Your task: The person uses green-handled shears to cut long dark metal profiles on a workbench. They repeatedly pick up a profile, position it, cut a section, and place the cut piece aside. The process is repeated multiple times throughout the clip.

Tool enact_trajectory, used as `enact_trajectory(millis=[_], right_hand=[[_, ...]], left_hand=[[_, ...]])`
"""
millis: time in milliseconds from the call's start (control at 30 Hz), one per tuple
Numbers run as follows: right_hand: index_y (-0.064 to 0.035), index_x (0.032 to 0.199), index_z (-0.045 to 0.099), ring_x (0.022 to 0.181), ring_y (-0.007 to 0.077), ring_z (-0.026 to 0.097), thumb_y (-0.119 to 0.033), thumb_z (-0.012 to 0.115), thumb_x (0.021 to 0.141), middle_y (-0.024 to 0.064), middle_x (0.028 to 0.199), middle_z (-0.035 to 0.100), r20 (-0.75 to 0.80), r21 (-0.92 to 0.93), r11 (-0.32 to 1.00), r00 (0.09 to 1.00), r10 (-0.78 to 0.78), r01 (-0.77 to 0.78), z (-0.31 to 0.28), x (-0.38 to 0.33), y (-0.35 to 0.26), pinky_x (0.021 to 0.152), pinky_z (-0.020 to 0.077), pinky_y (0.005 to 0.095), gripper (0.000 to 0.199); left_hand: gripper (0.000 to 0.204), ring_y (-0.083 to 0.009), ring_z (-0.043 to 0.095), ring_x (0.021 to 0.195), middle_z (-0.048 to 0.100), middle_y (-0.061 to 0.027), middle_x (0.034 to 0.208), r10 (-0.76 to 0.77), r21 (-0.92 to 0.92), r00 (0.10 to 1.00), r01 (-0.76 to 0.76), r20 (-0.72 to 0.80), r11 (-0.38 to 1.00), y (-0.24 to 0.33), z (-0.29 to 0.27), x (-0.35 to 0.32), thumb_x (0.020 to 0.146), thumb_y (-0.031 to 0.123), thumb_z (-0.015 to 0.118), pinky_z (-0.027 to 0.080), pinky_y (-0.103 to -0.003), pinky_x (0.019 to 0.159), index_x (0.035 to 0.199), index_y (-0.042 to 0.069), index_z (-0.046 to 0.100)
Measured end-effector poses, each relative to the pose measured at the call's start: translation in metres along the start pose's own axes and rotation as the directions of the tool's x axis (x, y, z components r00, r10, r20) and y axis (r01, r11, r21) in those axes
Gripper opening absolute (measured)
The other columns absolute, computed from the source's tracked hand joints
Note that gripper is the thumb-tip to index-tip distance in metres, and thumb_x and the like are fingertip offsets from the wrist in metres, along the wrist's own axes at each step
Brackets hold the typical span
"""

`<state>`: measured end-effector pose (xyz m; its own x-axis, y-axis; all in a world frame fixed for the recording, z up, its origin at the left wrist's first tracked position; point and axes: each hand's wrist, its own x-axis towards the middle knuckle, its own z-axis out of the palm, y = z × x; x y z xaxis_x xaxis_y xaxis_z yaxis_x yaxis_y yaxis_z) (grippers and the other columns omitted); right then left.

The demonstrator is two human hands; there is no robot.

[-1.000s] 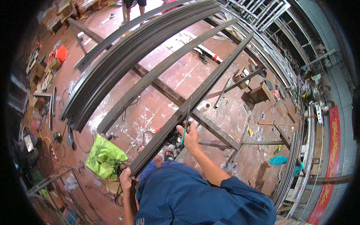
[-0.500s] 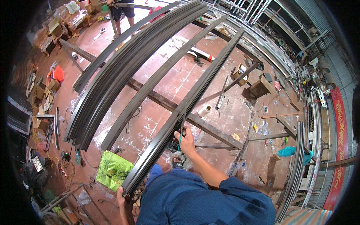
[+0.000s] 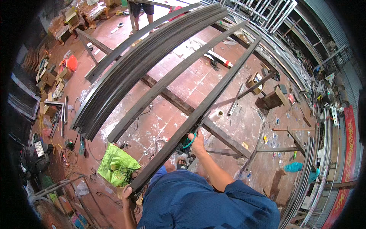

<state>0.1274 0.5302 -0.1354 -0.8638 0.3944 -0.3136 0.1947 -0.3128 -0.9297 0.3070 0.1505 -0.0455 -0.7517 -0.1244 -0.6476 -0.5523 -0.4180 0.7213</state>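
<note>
A long dark metal profile [image 3: 168, 150] slants from beside my body to the far right, resting across a dark support beam. My left hand [image 3: 127, 193] is closed round its near end. Beside its right edge, my right hand [image 3: 197, 144] is closed on a tool with a teal looped handle [image 3: 187, 143]. The tool's working end is hidden by the hand and the profile. To the left lie a single thinner profile [image 3: 146, 97] and a thick stack of dark profiles [image 3: 126, 68].
The support beam [image 3: 225, 140] crosses under the profiles. A yellow-green bag [image 3: 116, 164] with dark cords lies on the floor near my left hand. A white roll [image 3: 216, 115] and cardboard box [image 3: 271, 98] are to the right. Another person's legs [image 3: 142, 15] show at the far left.
The long profile has turned over: its grooved face showed before, a flat dark face shows now. My right hand's teal-handled tool has tilted. The whole view has shifted slightly.
</note>
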Motion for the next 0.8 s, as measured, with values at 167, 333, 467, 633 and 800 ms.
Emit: enact_trajectory(millis=[167, 333, 467, 633, 800], right_hand=[[-0.0014, 0.131, 0.058, 0.100, 0.0193, 0.061, -0.006, 0.066, 0.078, 0.0053, 0.112, 0.066, 0.042, -0.024, 1.000, 0.999, 0.006, -0.005, -0.005, 0.002, -0.009, 0.094, 0.0483, 0.0322, 0.054], [-0.0004, 0.126, 0.059, 0.094, 0.0191, 0.061, -0.005, 0.065, 0.079, 0.0057, 0.108, 0.064, 0.061, -0.029, 0.996, 0.995, -0.085, 0.087, 0.030, 0.008, -0.024, 0.088, 0.0507, 0.0325, 0.048], [0.0024, 0.120, 0.060, 0.087, 0.0166, 0.062, -0.003, 0.065, 0.080, 0.0056, 0.102, 0.065, 0.080, 0.003, 0.996, 0.993, -0.084, 0.084, 0.082, 0.026, -0.066, 0.078, 0.0533, 0.0313, 0.040], [-0.0003, 0.116, 0.061, 0.070, 0.0161, 0.060, -0.005, 0.066, 0.085, 0.0038, 0.089, 0.064, 0.198, 0.005, 0.996, 0.976, -0.090, 0.091, 0.138, 0.087, -0.097, 0.062, 0.0532, 0.0344, 0.032], [0.0001, 0.115, 0.062, 0.076, 0.0258, 0.070, 0.001, 0.064, 0.089, 0.0131, 0.096, 0.071, 0.188, 0.181, 0.981, 0.982, 0.030, -0.065, 0.179, 0.134, -0.119, 0.061, 0.0609, 0.0400, 0.026]], left_hand=[[0.067, -0.0169, 0.067, 0.078, 0.069, -0.0082, 0.099, 0.037, -0.066, 0.998, -0.034, 0.041, 0.997, -0.008, -0.021, 0.006, 0.076, 0.045, 0.083, 0.054, -0.027, 0.065, 0.120, -0.002, 0.064], [0.073, -0.0139, 0.065, 0.069, 0.069, -0.0071, 0.094, 0.172, -0.064, 0.978, -0.181, -0.118, 0.981, -0.011, -0.043, 0.011, 0.073, 0.047, 0.086, 0.053, -0.026, 0.058, 0.122, -0.002, 0.062], [0.058, -0.0074, 0.060, 0.063, 0.068, -0.0045, 0.093, 0.151, -0.149, 0.985, -0.161, -0.078, 0.976, 0.002, -0.065, 0.030, 0.083, 0.039, 0.082, 0.042, -0.019, 0.049, 0.120, -0.001, 0.062], [0.041, -0.0063, 0.048, 0.053, 0.058, 0.0014, 0.077, 0.629, 0.310, 0.775, -0.586, -0.056, 0.749, 0.070, -0.003, 0.031, 0.091, 0.035, 0.074, 0.036, -0.021, 0.046, 0.109, 0.000, 0.064], [0.042, -0.0042, 0.041, 0.043, 0.061, 0.0003, 0.073, 0.332, -0.032, 0.932, -0.340, -0.142, 0.940, 0.151, 0.039, 0.044, 0.092, 0.041, 0.073, 0.030, -0.022, 0.039, 0.100, 0.000, 0.069]])
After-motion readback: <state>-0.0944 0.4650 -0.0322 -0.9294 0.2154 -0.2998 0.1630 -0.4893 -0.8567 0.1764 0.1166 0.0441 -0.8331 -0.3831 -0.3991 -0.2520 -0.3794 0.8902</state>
